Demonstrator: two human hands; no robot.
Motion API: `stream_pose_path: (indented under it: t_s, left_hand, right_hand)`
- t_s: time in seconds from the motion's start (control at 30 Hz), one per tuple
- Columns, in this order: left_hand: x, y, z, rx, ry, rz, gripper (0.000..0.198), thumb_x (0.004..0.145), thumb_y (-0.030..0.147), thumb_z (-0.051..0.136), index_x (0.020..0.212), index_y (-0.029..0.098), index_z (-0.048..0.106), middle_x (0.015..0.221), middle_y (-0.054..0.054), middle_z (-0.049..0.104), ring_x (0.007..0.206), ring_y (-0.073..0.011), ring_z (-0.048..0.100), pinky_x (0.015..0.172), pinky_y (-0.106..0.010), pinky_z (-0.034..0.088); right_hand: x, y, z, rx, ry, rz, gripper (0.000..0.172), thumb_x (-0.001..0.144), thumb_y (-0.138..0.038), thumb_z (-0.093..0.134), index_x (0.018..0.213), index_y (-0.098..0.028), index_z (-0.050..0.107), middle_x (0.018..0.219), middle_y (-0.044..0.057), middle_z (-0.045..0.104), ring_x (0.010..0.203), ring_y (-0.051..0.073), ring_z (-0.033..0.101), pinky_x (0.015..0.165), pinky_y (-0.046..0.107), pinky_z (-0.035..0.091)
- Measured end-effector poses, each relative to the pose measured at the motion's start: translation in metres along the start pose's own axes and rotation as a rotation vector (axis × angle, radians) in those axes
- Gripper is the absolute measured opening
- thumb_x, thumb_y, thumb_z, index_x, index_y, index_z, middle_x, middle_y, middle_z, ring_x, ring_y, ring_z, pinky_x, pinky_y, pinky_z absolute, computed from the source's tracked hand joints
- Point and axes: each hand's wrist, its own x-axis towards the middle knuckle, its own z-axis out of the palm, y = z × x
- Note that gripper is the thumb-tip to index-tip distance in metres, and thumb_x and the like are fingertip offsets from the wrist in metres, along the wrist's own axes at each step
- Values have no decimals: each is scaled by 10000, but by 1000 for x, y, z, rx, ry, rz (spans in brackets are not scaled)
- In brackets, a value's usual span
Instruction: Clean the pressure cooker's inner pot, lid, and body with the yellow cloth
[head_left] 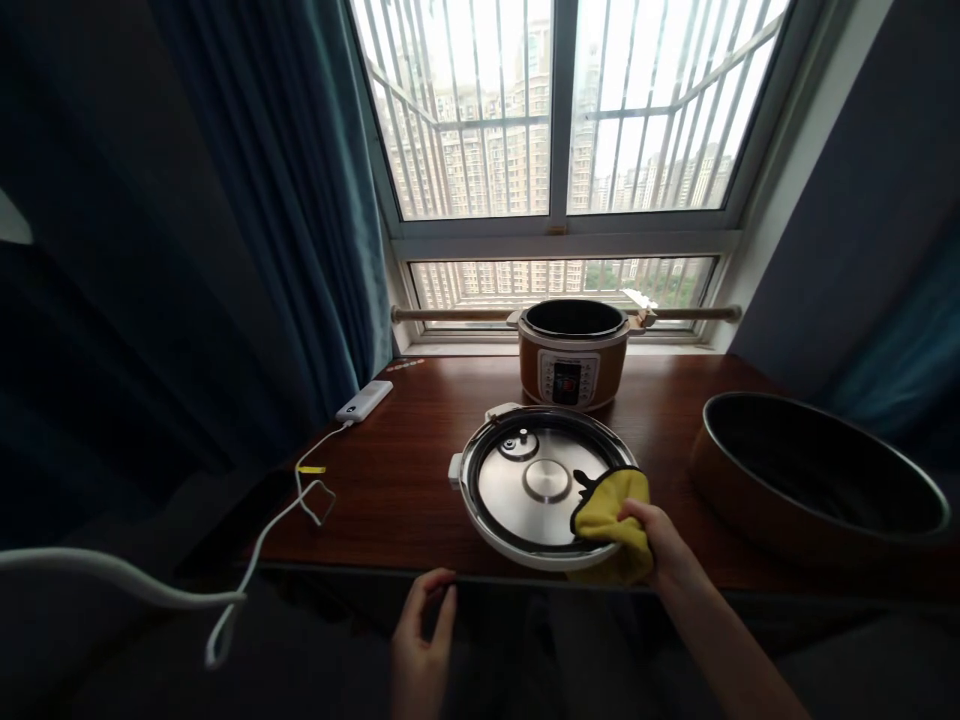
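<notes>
A round pressure-cooker lid (pixel 525 485) lies upside down on the dark wooden table (pixel 405 480), its shiny steel inside facing up. My right hand (pixel 660 540) is closed on a yellow cloth (pixel 611 510) that rests on the lid's right front rim. My left hand (pixel 424 625) is at the table's front edge, left of the lid, with fingers curled against the edge and nothing visible in them. Behind the lid stands the open orange cooker body (pixel 574 355) with its control panel facing me.
A large dark inner pot (pixel 817 475) sits at the right of the table. A white power bank (pixel 364 400) lies at the back left, its white cable (pixel 300 490) trailing off the front left. Blue curtains hang on both sides of the barred window (pixel 555 110).
</notes>
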Motion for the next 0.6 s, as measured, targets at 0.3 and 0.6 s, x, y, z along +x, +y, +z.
stream_pose_path:
  t_s: [0.3, 0.6]
  left_hand:
    - [-21, 26, 44, 259, -27, 586, 278, 793, 259, 537, 1066, 210, 554, 1092, -67, 584, 1043, -236, 535, 907, -412, 436]
    - [-28, 43, 59, 454, -174, 870, 517, 828, 137, 470, 1325, 189, 337, 1307, -86, 490, 1291, -233, 346, 1075, -477, 264]
  right_hand:
    - [-17, -44, -21, -209, 117, 163, 220, 599, -129, 518, 769, -31, 618, 613, 106, 649, 660, 234, 654, 633, 295, 521]
    - [-19, -49, -20, -262, 181, 146, 172, 620, -132, 539, 785, -96, 569, 560, 42, 617, 555, 184, 629, 533, 251, 508]
